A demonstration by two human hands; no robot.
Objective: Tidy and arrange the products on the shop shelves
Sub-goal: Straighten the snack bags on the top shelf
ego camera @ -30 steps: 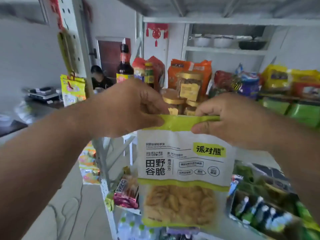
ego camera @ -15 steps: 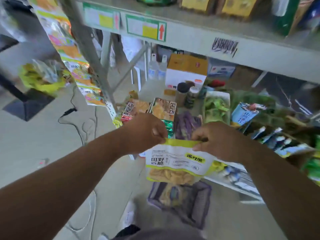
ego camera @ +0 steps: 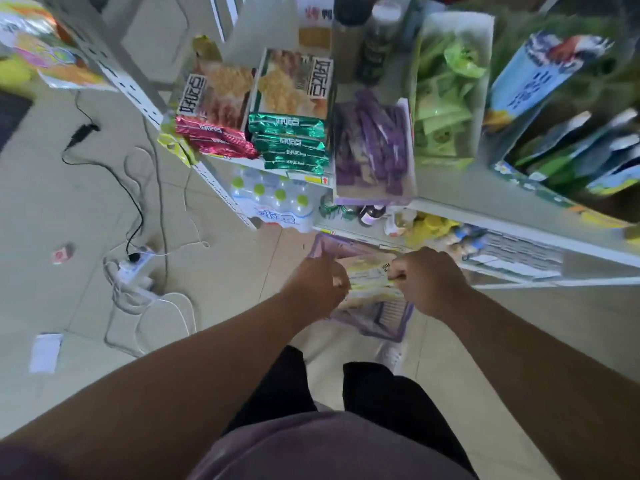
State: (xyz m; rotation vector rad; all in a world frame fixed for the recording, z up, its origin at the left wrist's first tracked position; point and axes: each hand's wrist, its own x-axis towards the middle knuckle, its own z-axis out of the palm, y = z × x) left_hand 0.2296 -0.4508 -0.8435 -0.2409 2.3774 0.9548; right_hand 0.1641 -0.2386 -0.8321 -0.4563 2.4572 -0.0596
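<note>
Pale floor tiles fill the left of the scene, crossed by a black cable leading to a white power strip. Farther right, white shop shelves carry red snack bars, green snack bars, purple packets and green packets, with bottled water on the lower level. Near the centre, the left hand and right hand each pinch a top corner of a yellow-and-white snack bag, held low over a purple shopping basket on the floor.
</note>
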